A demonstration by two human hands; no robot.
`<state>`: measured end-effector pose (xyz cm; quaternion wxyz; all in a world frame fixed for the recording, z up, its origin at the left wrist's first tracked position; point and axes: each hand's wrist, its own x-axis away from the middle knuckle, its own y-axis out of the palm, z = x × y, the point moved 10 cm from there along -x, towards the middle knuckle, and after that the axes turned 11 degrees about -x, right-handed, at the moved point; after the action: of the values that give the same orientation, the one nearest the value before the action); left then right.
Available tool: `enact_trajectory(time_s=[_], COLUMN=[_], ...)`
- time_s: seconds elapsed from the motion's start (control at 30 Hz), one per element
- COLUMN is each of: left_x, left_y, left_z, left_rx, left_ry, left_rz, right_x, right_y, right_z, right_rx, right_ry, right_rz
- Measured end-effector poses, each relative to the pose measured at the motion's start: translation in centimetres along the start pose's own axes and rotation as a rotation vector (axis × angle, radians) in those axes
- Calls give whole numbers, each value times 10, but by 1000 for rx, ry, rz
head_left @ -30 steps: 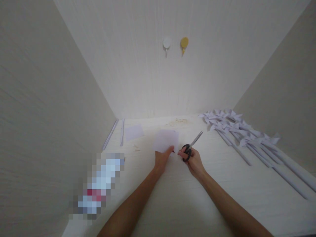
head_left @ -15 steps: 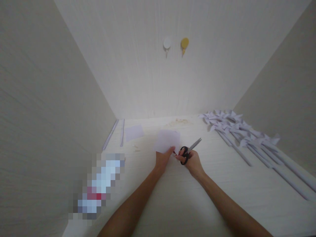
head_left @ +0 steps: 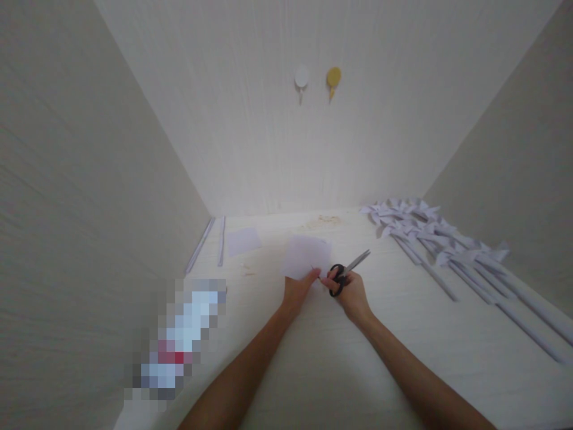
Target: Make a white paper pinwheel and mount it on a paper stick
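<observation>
My left hand (head_left: 299, 290) grips a pale sheet of paper (head_left: 305, 254) by its near edge, thumb on top and the other fingers hidden beneath. Black-handled scissors (head_left: 339, 279) are in my right hand (head_left: 353, 294), their closed blades pointing up and to the right, away from the paper. The thumb and fingertips of the right hand meet near the sheet's lower right corner, close to the left thumb. Something small and thin is between the two hands, too small to name.
Paper pinwheels (head_left: 430, 230) on rolled paper sticks (head_left: 425, 272) are heaped at the right. At the left lie another paper sheet (head_left: 244, 240), two thin paper strips (head_left: 221, 242) and a blurred-out object (head_left: 183, 334). Small scraps (head_left: 326, 221) lie near the back wall.
Both hands have shifted slightly right with the paper and the scissors. A thin dark sliver now shows above the left thumb on the sheet.
</observation>
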<state>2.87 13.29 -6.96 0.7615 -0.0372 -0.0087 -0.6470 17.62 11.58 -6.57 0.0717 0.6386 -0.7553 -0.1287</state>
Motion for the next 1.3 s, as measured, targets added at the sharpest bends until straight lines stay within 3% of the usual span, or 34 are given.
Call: enact_trajectory(time_s=[1.3], left_x=[3], left_y=[7], left_z=[6], left_rx=[23], left_ry=[25], left_rz=[-73], right_x=[1], right_y=[-9], right_z=[6], right_rx=[108], right_ry=[14], right_rz=[69])
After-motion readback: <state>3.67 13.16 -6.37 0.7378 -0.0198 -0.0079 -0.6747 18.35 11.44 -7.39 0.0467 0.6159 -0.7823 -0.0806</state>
